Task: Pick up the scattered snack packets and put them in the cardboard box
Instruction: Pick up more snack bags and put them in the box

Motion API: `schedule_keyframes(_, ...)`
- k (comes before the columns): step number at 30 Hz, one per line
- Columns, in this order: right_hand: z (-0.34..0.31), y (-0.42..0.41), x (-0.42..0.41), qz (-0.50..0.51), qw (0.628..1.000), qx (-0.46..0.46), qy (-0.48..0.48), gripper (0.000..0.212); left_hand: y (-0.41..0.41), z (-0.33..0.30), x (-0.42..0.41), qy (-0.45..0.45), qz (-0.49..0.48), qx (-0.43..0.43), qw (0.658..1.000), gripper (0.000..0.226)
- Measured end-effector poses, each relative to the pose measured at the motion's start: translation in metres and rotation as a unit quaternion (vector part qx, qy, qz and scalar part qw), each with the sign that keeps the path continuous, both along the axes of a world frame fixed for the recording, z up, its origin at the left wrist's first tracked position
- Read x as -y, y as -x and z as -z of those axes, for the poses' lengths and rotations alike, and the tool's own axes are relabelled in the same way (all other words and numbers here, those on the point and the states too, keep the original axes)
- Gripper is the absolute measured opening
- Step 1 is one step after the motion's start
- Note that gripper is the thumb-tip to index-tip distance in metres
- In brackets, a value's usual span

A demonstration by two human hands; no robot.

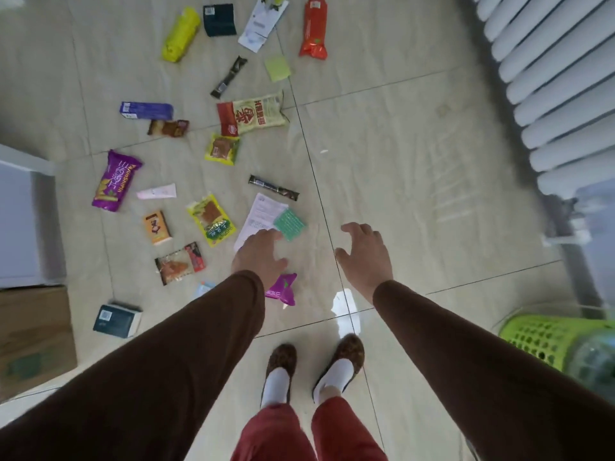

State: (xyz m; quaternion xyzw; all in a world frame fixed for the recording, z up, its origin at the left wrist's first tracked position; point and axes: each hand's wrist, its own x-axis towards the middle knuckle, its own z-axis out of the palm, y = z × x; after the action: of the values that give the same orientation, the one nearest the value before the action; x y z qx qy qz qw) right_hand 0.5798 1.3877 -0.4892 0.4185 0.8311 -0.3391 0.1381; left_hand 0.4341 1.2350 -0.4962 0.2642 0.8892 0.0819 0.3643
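Both hands reach down empty toward the nearest packets

The left hand [258, 252] and right hand [364, 256] hang spread and empty above the tiled floor [399, 154]; snack packets lie scattered ahead, a small purple packet [283, 289] closest, the cardboard box [33, 334] waiting at far left

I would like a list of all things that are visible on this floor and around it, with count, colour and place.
snack packets: about twenty, mixed colours, scattered on floor, left and centre
dark boxes: two, dark teal, one near cardboard box, one at top
paper sheet: one, white, beside left hand
cardboard box: one, brown, left edge
radiator: one, white, upper right
basket: one, green, lower right
left hand: open, empty
right hand: open, empty
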Motion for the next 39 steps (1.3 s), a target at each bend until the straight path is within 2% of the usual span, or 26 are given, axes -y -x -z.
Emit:
schedule_keyframes(10, 0.0, 0.094, -0.163, -0.072, 0.997, 0.004, -0.005, 0.049, 0.066, 0.015, -0.137, -0.015, -0.089, 0.021, 0.996, 0.053)
schedule_keyframes(22, 0.025, 0.242, -0.333, -0.138, 0.99, 0.023, 0.008, 0.049, 0.195, 0.027, -0.299, 0.01, -0.117, 0.025, 0.993, 0.053)
schedule_keyframes(29, 0.043, 0.352, -0.434, -0.172, 0.985, 0.013, 0.015, 0.048, 0.281, 0.044, -0.38, 0.01, -0.192, 0.016, 0.981, 0.054)
schedule_keyframes(34, 0.062, 0.427, -0.48, -0.17, 0.984, 0.036, 0.028, 0.05, 0.341, 0.061, -0.414, 0.005, -0.222, 0.023, 0.975, 0.05)
schedule_keyframes(39, 0.093, 0.504, -0.505, -0.119, 0.99, 0.044, 0.06, 0.055, 0.408, 0.092, -0.434, -0.001, -0.257, 0.038, 0.966, 0.053)
